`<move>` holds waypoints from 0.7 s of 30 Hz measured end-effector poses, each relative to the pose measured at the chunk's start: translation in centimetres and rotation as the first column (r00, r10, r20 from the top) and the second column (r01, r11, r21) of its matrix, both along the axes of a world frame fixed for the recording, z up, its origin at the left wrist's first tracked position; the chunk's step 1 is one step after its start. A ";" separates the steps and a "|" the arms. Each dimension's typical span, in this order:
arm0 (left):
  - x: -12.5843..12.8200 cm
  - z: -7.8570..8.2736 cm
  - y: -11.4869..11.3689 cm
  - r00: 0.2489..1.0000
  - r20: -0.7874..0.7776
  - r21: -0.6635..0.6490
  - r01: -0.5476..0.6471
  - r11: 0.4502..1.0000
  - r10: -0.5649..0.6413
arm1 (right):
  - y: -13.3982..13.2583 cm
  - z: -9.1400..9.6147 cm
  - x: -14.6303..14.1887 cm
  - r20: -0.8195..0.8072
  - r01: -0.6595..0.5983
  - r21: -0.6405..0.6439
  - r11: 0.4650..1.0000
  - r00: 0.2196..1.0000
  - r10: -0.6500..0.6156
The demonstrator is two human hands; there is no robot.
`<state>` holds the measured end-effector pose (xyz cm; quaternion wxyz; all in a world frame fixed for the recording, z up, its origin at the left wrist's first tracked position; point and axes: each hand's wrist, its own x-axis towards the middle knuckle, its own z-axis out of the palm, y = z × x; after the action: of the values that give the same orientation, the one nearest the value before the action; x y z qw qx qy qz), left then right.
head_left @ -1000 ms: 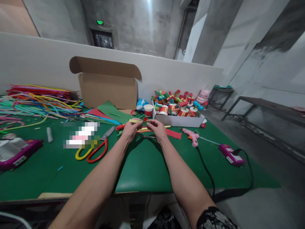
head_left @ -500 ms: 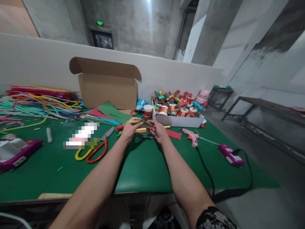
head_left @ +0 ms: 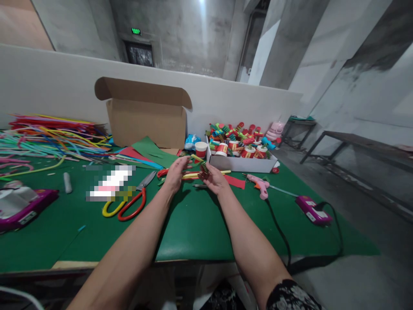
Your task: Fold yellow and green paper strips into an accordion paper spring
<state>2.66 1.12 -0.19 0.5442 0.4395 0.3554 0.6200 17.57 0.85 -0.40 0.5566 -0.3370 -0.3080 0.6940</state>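
Note:
Over the green table mat (head_left: pixel 193 224) my right hand (head_left: pixel 215 180) pinches a small yellow stick wrapped with a green and red coil (head_left: pixel 202 165); the stick tilts up and to the left. My left hand (head_left: pixel 176 174) hovers just left of it with its fingers stretched out and apart, holding nothing. Under both hands lie yellow strips and a red paper piece (head_left: pixel 235 181) on the mat.
Red and yellow handled scissors (head_left: pixel 125 206) lie to the left, a pink glue gun (head_left: pixel 260 183) with its cable to the right. Behind are a white tray (head_left: pixel 241 164) of several finished pieces, a paper cup (head_left: pixel 200 149), an open cardboard box (head_left: pixel 145 116) and piled pipe cleaners (head_left: pixel 48 133).
My left hand has let go of the yellow stick and opened. The right hand now holds the piece alone, and it has tilted up to the left.

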 end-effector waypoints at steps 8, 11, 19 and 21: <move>0.1 -0.9 0.1 0.977 -0.183 -0.049 0.105 0.993 -0.112 | 0.3 -0.2 0.1 -0.104 0.068 0.052 0.996 0.993 -0.062; 0.2 -0.8 -0.1 0.982 -0.131 -0.056 0.129 0.990 -0.136 | 0.1 -0.2 -0.1 -0.068 0.055 0.107 0.993 0.997 -0.048; 0.3 -0.6 -0.3 0.988 -0.030 -0.103 0.147 0.984 -0.151 | 0.0 -0.2 -0.7 0.004 0.012 0.139 0.990 1.000 -0.012; 0.4 -0.5 -0.3 0.990 -0.014 -0.105 0.140 0.985 -0.142 | -0.1 -0.3 -0.8 0.039 -0.001 0.149 0.989 0.999 -0.005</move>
<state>3.03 0.79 -0.71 0.6050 0.4412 0.3611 0.5559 16.80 0.79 -0.67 0.5747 -0.3085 -0.3696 0.6618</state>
